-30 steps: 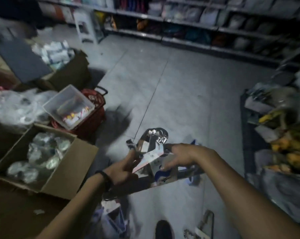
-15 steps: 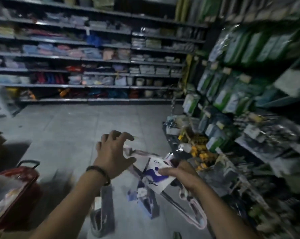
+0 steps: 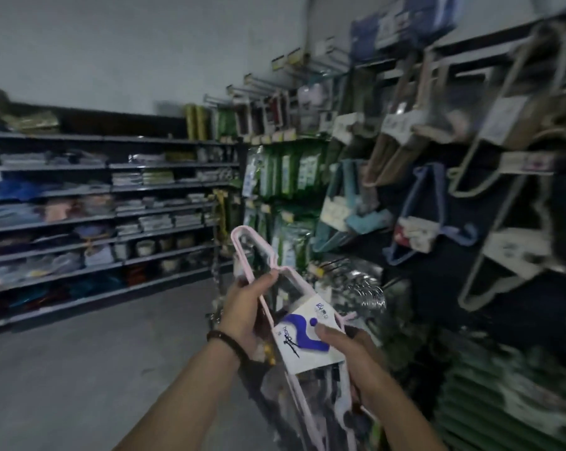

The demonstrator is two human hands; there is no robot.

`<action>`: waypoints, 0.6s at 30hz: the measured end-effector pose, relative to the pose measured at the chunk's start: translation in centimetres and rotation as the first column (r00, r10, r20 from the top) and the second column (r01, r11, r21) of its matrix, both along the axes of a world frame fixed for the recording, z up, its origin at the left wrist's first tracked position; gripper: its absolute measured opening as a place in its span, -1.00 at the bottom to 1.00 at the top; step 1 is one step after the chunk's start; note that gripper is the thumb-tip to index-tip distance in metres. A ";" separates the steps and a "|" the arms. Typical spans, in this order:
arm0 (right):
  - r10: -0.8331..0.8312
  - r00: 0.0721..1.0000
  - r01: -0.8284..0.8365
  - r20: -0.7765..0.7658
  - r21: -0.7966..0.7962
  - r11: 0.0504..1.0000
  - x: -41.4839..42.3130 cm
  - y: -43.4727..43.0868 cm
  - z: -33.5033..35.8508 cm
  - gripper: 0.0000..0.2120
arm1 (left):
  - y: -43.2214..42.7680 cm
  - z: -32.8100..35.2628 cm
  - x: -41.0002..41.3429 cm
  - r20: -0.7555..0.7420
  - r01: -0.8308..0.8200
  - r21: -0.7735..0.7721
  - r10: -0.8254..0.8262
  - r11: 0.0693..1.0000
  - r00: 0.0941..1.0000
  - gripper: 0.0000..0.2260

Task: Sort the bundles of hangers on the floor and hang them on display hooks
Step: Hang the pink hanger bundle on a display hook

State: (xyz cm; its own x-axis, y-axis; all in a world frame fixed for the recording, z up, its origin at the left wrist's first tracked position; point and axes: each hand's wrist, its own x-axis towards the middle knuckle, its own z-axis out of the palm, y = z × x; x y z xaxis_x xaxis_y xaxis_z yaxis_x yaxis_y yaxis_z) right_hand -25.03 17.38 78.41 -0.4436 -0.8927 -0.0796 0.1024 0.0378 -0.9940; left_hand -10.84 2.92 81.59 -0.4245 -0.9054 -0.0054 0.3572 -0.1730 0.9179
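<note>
Head view: a dim shop aisle, blurred towards the right edge, with both forearms reaching in from below.
Left hand point(image 3: 242, 315): clenched round the pink bundle point(image 3: 252, 252); the thumb lies over a pink bar and the fingers curl behind it. A dark wristband point(image 3: 224, 340) sits on the wrist.
Right hand point(image 3: 350, 356): grasps the same bundle lower down, with the thumb pressed on the card point(image 3: 307, 340) and the fingers under it.
Bundle: pink hangers in clear wrap, held in the air between the two hands and tilted. One end rises above the left grip, and the other runs down past the right grip towards the bottom edge.
Card: white with a blue wave and a blue dot, wrapped round the middle of the bundle, just right of the left grip and under the right thumb.
Metal hooks point(image 3: 368, 292): a shiny cluster sticking out of the bundle just above the right grip, blurred.
Display hooks point(image 3: 262, 79): a row of prongs with small tags at their tips, well above both grips and to the right.
Hung bundles point(image 3: 402, 148): beige, teal and blue hanger packs on the wall rack, above and right of the right grip, apart from the held bundle.
Green packs point(image 3: 285, 174): hanging in columns straight beyond the grips.
Shelves point(image 3: 112, 190): long rows of folded goods, far to the left of the left grip.
Floor point(image 3: 79, 369): grey, below and left of the left forearm.
</note>
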 end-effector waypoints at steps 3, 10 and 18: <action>-0.064 0.998 0.063 -0.007 -0.052 0.997 -4.6 4.1 1.8 -0.65 | 2.6 2.6 -7.5 -0.035 0.036 -0.068 -0.039 0.997 0.999 -0.30; -0.281 0.738 0.427 -0.613 0.102 0.898 -14.0 13.6 4.6 -0.46 | 8.3 6.5 -22.1 -0.073 0.100 -0.229 -0.120 0.968 0.990 -0.40; -0.390 0.137 0.640 -0.910 -0.219 0.736 -20.2 18.1 10.3 -0.81 | 14.4 7.8 -32.5 0.041 0.385 -0.312 -0.393 0.868 0.919 -0.62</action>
State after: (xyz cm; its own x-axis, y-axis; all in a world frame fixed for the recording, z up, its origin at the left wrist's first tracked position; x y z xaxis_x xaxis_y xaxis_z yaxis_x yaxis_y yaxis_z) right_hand -45.25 35.45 88.71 -0.6926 -0.4398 0.5718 -0.7130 0.5376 -0.4501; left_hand -43.30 17.35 89.39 -0.7392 -0.6211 0.2604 0.3418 -0.0129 0.9397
